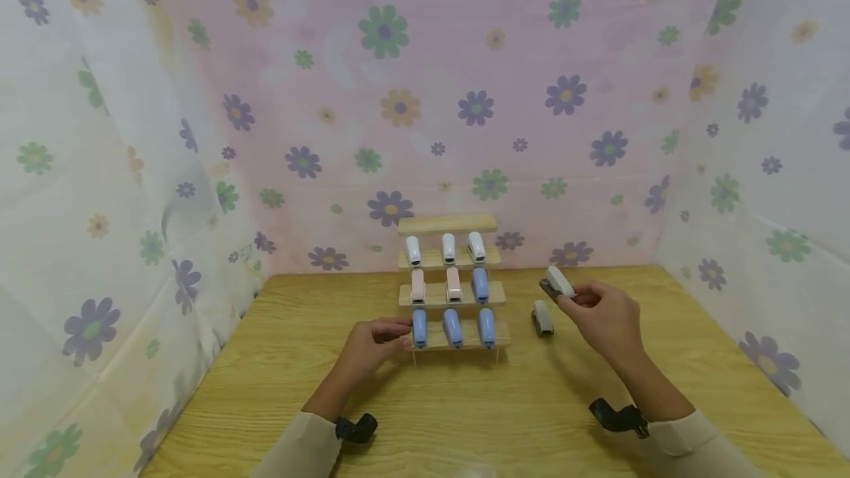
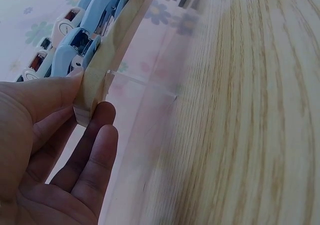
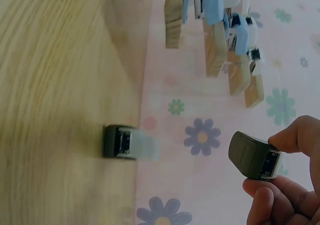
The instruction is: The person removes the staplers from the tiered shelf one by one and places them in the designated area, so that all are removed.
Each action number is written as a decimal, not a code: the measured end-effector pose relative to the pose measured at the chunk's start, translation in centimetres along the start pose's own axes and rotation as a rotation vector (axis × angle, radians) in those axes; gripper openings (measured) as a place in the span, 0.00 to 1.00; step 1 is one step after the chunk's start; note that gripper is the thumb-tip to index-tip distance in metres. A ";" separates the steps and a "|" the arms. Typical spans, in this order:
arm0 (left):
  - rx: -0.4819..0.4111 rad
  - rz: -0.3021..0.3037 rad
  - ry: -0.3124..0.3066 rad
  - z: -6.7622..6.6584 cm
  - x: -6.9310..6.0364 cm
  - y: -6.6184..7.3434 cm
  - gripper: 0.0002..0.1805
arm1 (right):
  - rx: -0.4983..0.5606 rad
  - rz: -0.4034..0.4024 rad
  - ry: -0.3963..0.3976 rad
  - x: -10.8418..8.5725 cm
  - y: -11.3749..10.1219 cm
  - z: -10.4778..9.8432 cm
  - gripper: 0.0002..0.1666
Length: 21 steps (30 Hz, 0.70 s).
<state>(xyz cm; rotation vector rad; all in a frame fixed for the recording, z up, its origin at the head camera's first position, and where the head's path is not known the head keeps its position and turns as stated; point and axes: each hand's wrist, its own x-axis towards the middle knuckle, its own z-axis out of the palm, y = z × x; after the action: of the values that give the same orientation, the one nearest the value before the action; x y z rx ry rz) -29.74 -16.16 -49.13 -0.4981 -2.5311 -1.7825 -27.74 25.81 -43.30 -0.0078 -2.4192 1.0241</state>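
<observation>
A tiered wooden rack (image 1: 448, 225) holds several small staplers: white ones on the second tier from the top, two pink and one blue (image 1: 479, 285) below, and three blue on the lowest tier. My left hand (image 1: 367, 349) grips the left end of the lowest shelf (image 2: 93, 85), thumb on top beside a blue stapler (image 2: 67, 52), fingers beneath. To the right of the rack, my right hand (image 1: 609, 317) pinches a white stapler (image 1: 561, 282) with a dark base above the table; its base (image 3: 248, 155) faces the right wrist camera.
Another whitish stapler (image 1: 542, 317) stands on the wooden table (image 1: 299, 389), between the rack and my right hand. Flower-patterned cloth (image 1: 425, 57) hangs behind the table and along both sides. The top tier of the rack is bare.
</observation>
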 end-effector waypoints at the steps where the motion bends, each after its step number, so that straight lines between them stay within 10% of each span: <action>1: 0.003 -0.001 -0.001 0.0 0.0 0.0 0.12 | 0.003 0.002 -0.002 0.0 0.3 0.0 0.19; 21: -0.002 0.009 0.003 0.0 0.1 0.0 0.11 | -0.053 0.191 -0.226 0.7 4.2 -0.4 0.27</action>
<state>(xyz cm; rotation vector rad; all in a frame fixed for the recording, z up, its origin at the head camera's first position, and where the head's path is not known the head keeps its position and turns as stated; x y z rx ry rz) -29.79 -16.16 -49.15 -0.5054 -2.5208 -1.7821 -28.97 29.24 -45.56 -0.1517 -2.6920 1.0956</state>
